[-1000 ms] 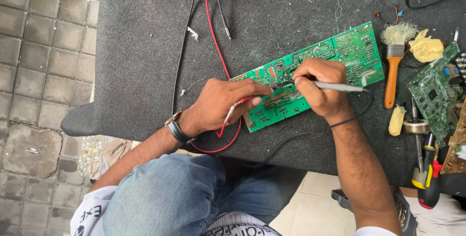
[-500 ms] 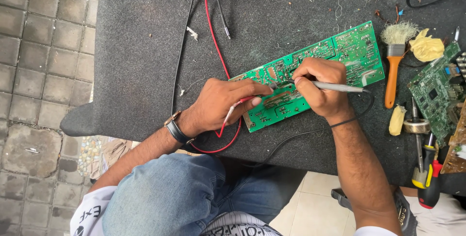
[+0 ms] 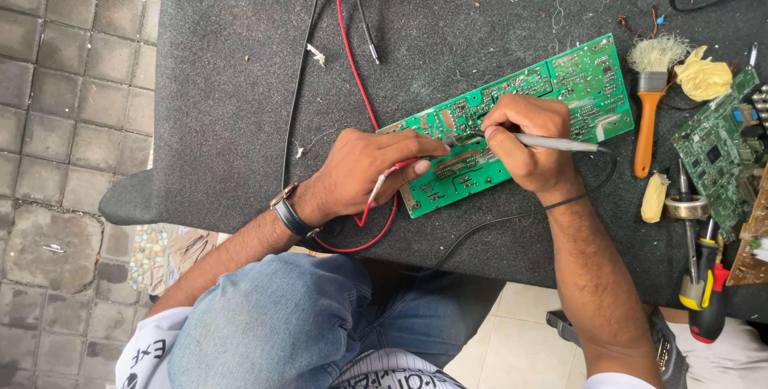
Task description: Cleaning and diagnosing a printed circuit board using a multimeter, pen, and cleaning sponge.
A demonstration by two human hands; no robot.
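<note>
Head view, single entry.

My right hand (image 3: 528,145): grip closed pen-fashion round a grey probe (image 3: 552,143), shaft trailing out to the right of the grip, tip pointing left onto the green circuit board (image 3: 588,77). The board lies directly under this grip, slanting up and away to the right, flat on the dark tabletop (image 3: 240,77).

My left hand (image 3: 364,173): grip closed on a red probe (image 3: 382,185), held between thumb and fingers, its fingertips resting at the board's near left part. The two grips sit just beside each other over the board's left half. A watch (image 3: 284,209) is on this wrist.

Red lead (image 3: 352,61): runs from under the left grip in a loop, then up and away across the tabletop. Black lead (image 3: 300,77): alongside it, further left.

Right of the right grip, well apart: orange-handled brush (image 3: 648,117), crumpled yellow wad (image 3: 702,75), a second green board (image 3: 716,153), screwdrivers (image 3: 704,293) nearer me.
</note>
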